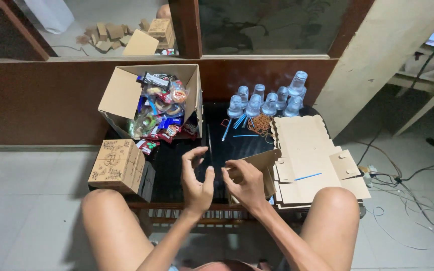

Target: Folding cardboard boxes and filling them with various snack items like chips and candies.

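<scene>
over black table (237, 145), right hand (244, 183) folds cardboard (259, 163).

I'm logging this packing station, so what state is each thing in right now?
Left hand: open, fingers spread, holding nothing.
Right hand: gripping the half-folded box.
Half-folded box: partly folded, not closed.
Snack carton: open, flaps up, full of packets.
Small printed box: closed, on the table corner.
Flat box blanks: unfolded, stacked.
Water cups: sealed, standing upside down, some stacked.
Blue straw: lying loose on the blanks.

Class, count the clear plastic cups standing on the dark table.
8 cups, clustered at the table's far edge beside the rubber bands; one is stacked higher, and others may be hidden.
</scene>
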